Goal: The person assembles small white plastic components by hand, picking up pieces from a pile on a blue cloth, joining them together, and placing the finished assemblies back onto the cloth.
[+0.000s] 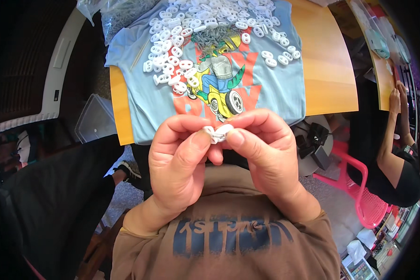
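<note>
Between my two hands, in front of my chest, is a small white plastic cord lock, with a bit of grey spring showing between its white parts. My left hand pinches its left side between thumb and forefinger. The right side is pinched by my right hand; fingertips partly hide the piece. Beyond my hands a blue printed T-shirt lies spread over the table. Many white two-holed cord lock pieces are scattered across it, and a loose heap of small grey springs lies among them.
A yellow-brown table carries the shirt. At its far left sits a clear bag of grey springs. To the right are a pink plastic chair, black items on a round stool and another person's arm. A dark-clothed leg is at left.
</note>
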A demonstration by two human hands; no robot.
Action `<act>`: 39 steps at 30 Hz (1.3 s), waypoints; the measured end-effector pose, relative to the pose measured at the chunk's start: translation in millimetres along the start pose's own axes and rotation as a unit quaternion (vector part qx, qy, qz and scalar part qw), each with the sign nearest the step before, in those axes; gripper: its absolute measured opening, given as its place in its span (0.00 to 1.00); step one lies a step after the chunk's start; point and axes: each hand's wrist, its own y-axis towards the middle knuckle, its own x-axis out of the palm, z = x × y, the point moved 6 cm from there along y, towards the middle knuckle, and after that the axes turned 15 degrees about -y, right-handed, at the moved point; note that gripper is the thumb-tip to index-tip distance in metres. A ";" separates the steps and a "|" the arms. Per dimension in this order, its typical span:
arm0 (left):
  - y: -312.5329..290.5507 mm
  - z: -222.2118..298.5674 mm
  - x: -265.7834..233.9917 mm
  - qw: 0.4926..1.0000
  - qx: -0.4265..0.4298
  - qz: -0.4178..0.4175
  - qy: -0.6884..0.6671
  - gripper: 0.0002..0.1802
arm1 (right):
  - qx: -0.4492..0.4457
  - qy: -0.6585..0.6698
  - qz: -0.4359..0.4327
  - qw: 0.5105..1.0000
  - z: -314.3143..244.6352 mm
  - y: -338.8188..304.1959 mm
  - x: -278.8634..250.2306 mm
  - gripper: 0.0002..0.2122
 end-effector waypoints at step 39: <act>-6.1 -2.0 -1.7 0.984 0.073 0.046 0.158 0.07 | -0.047 -0.016 0.039 0.998 0.8 -6.1 -1.4 0.09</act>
